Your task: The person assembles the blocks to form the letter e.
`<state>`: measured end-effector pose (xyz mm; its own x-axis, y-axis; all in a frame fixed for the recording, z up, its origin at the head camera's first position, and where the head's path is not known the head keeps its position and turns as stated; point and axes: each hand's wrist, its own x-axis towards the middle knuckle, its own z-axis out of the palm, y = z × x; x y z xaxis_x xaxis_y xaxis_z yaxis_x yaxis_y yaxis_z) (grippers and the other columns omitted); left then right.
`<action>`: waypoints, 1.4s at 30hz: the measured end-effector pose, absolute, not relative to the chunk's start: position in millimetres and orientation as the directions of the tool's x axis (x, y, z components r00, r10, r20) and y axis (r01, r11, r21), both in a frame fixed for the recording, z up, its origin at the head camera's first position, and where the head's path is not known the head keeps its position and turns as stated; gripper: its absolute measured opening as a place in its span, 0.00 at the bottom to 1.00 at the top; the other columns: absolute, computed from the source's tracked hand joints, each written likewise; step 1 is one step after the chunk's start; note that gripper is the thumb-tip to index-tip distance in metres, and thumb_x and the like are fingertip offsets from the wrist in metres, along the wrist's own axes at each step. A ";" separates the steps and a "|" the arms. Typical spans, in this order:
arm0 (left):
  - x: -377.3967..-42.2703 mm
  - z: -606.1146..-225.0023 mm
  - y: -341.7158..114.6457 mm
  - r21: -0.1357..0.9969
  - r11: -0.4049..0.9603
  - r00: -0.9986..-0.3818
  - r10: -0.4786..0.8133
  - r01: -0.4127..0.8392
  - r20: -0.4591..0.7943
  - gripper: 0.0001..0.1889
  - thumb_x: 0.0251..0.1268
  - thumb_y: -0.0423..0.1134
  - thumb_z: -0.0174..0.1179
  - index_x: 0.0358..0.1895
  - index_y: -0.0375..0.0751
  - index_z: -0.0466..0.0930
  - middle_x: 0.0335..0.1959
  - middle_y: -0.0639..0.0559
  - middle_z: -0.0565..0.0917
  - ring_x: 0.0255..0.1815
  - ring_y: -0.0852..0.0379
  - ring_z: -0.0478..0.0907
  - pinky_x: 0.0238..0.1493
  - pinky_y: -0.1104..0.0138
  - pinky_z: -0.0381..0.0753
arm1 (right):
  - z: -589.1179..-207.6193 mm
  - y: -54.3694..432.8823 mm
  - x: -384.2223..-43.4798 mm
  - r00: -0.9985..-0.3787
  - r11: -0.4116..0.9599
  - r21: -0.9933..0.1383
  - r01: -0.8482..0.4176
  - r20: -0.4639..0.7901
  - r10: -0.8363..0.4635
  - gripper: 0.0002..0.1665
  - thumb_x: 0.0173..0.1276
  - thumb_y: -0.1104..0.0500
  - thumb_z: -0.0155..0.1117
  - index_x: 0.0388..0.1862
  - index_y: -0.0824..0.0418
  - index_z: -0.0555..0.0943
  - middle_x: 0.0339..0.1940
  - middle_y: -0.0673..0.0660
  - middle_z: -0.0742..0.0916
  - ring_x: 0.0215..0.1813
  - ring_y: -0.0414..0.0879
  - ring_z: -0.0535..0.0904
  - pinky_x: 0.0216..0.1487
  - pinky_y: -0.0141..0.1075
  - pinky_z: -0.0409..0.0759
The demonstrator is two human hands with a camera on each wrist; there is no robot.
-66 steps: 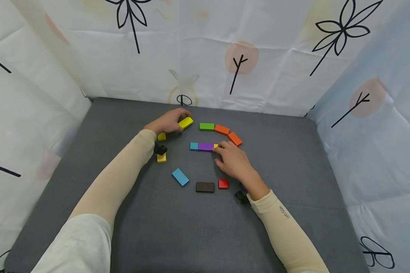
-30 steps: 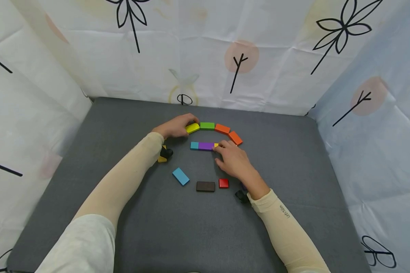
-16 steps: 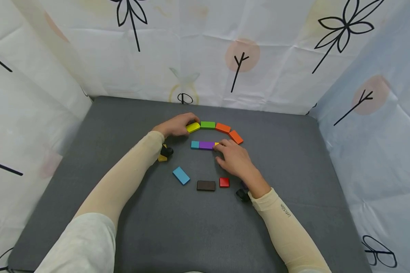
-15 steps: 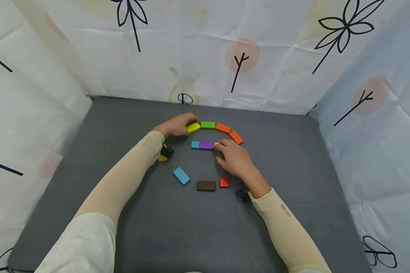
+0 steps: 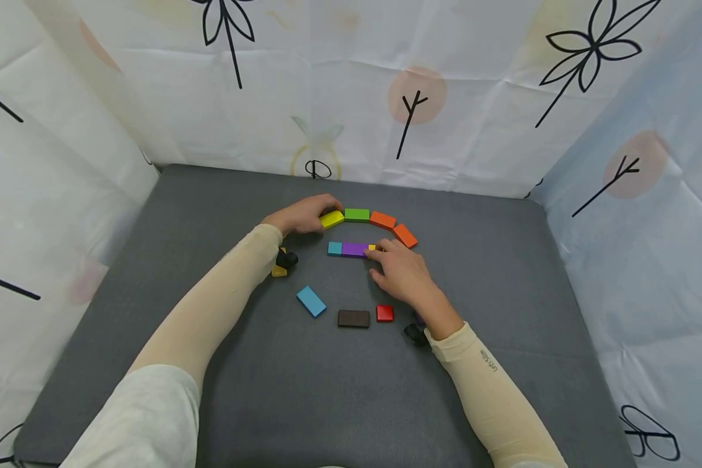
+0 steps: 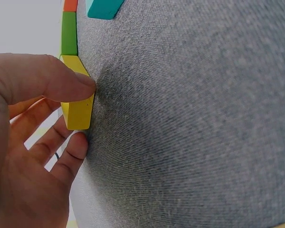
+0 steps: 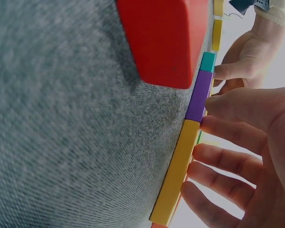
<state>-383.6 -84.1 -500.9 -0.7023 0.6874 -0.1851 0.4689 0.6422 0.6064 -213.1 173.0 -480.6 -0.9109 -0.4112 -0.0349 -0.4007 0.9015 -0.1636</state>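
My left hand [image 5: 304, 213] pinches a bright yellow block [image 6: 80, 114] between thumb and fingers. That block lies slightly angled, its end against the green block [image 5: 357, 215]. Two orange blocks [image 5: 405, 235] carry the curve on to the right. Nearer, a straight row holds a teal block [image 5: 335, 249], a purple block [image 5: 354, 249] and a long amber block [image 7: 178, 171]. At this row, my right hand [image 5: 402, 272] rests with fingers spread along the far side of the amber block and thumb tip at the purple one. In the head view, that hand hides most of the amber block.
On the grey table [image 5: 327, 390] nearer me lie a tilted blue block [image 5: 311, 301], a dark brown block [image 5: 353, 318] and a small red block [image 5: 385, 313]. Yellow pieces [image 5: 279, 272] show partly behind the left wrist camera. A printed cloth [image 5: 351, 97] hangs behind the table.
Since the oldest frame my left hand has slid the yellow block right, closing the gap to the green block. Over the last second both hands stay put.
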 end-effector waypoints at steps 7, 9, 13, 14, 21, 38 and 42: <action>-383.3 -499.9 -85.5 0.610 0.645 -0.705 0.683 0.460 -0.192 0.34 0.68 0.22 0.67 0.78 0.38 0.72 0.75 0.41 0.72 0.71 0.42 0.72 0.74 0.49 0.69 | -478.4 171.7 -214.0 -0.912 0.904 -0.163 -0.395 -0.048 -0.407 0.26 0.78 0.52 0.72 0.72 0.53 0.85 0.64 0.55 0.83 0.59 0.50 0.78 0.39 0.46 0.85; -382.7 -499.5 -85.5 0.611 0.646 -0.704 0.683 0.458 -0.195 0.34 0.69 0.21 0.67 0.78 0.38 0.72 0.75 0.41 0.72 0.71 0.42 0.72 0.74 0.49 0.69 | -478.6 171.3 -214.1 -0.913 0.905 -0.163 -0.392 -0.050 -0.404 0.26 0.78 0.52 0.72 0.72 0.53 0.85 0.64 0.55 0.83 0.59 0.50 0.78 0.39 0.46 0.85; -381.6 -499.0 -85.1 0.608 0.649 -0.704 0.682 0.456 -0.199 0.34 0.69 0.22 0.67 0.78 0.38 0.72 0.76 0.41 0.72 0.72 0.42 0.72 0.75 0.49 0.69 | -479.2 170.9 -213.5 -0.914 0.907 -0.160 -0.390 -0.052 -0.402 0.25 0.79 0.52 0.71 0.72 0.52 0.86 0.64 0.55 0.83 0.59 0.50 0.78 0.39 0.46 0.85; -381.7 -499.5 -84.6 0.605 0.651 -0.705 0.681 0.459 -0.199 0.34 0.69 0.22 0.67 0.78 0.38 0.72 0.76 0.41 0.72 0.72 0.42 0.72 0.75 0.49 0.69 | -479.5 170.9 -213.2 -0.914 0.907 -0.159 -0.390 -0.051 -0.402 0.25 0.79 0.52 0.71 0.72 0.52 0.86 0.64 0.55 0.83 0.59 0.49 0.78 0.39 0.46 0.85; -379.6 -500.5 -82.7 0.597 0.656 -0.706 0.680 0.463 -0.200 0.34 0.69 0.22 0.67 0.78 0.38 0.72 0.77 0.41 0.72 0.72 0.42 0.71 0.75 0.49 0.68 | -480.2 171.0 -211.7 -0.916 0.911 -0.153 -0.382 -0.065 -0.395 0.26 0.79 0.52 0.71 0.73 0.52 0.85 0.65 0.55 0.83 0.59 0.50 0.78 0.42 0.47 0.86; -368.3 -488.3 -102.2 0.688 0.589 -0.730 0.672 0.425 -0.124 0.43 0.70 0.28 0.68 0.86 0.43 0.62 0.82 0.40 0.63 0.76 0.39 0.69 0.71 0.45 0.73 | -476.6 172.6 -210.7 -0.920 0.919 -0.126 -0.374 -0.077 -0.385 0.28 0.79 0.50 0.71 0.75 0.52 0.84 0.65 0.55 0.82 0.60 0.50 0.77 0.44 0.48 0.86; -358.3 -481.5 -122.2 0.716 0.570 -0.772 0.632 0.402 -0.070 0.42 0.72 0.33 0.71 0.86 0.41 0.62 0.81 0.40 0.65 0.75 0.38 0.69 0.70 0.44 0.73 | -476.4 170.1 -209.5 -0.915 0.917 -0.133 -0.377 -0.097 -0.391 0.29 0.80 0.50 0.70 0.76 0.52 0.82 0.67 0.55 0.81 0.62 0.50 0.76 0.44 0.48 0.86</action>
<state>-358.3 -122.2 -481.5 -0.7717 0.6321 -0.0696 0.4023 0.5700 0.7164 -209.5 170.1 -476.4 -0.9155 -0.3906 -0.0965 -0.3771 0.9166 -0.1329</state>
